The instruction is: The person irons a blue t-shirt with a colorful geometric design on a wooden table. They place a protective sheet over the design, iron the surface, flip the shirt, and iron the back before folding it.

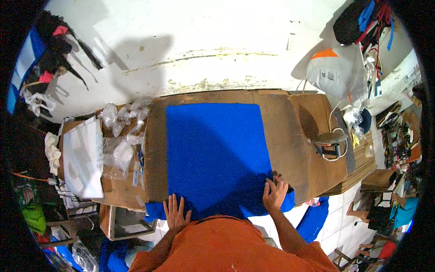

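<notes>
A blue cloth panel [214, 146] lies spread flat on the brown padded board [289, 136] before me. Its near part reaches the front edge, where bunched blue fabric [154, 210] hangs over. My left hand [176, 212] rests palm down at the cloth's near left, fingers spread and holding nothing. At the panel's right edge is my right hand [276, 192], fingers bent and close together. Dark shadow and a small dark shape at its fingertips hide whether it pinches the cloth.
Right of the cloth stands an iron [328, 139] with a white cord. Clear plastic bags [119, 153] and a white sheet [83, 158] lie left. Beneath is an open drawer [132, 222]. A white wall [217, 44] rises behind. Other people [404, 209] are far right.
</notes>
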`<state>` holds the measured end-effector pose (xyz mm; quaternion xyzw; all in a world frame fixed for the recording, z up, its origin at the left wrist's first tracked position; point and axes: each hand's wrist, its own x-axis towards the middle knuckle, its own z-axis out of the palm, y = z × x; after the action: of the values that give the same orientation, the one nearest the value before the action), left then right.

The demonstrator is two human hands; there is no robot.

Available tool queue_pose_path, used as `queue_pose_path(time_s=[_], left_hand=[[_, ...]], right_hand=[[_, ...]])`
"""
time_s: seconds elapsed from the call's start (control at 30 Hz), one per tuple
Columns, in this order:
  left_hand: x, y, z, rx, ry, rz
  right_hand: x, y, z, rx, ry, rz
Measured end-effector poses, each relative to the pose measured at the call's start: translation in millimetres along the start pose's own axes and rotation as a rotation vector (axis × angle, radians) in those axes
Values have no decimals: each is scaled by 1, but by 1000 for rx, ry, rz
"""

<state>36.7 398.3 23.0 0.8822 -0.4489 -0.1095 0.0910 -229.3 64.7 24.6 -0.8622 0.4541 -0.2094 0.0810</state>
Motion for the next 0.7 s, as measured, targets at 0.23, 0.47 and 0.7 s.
queue_pose_path(time_s=[0.23,0.47,0.7], left_hand=[[64,22,11,-5,-26,99],[85,30,9,27,-118,87],[87,36,3,30,-137,66]], right_hand=[[210,1,97,117,184,277],[324,-15,166,-85,171,268],[360,1,179,145,34,285]])
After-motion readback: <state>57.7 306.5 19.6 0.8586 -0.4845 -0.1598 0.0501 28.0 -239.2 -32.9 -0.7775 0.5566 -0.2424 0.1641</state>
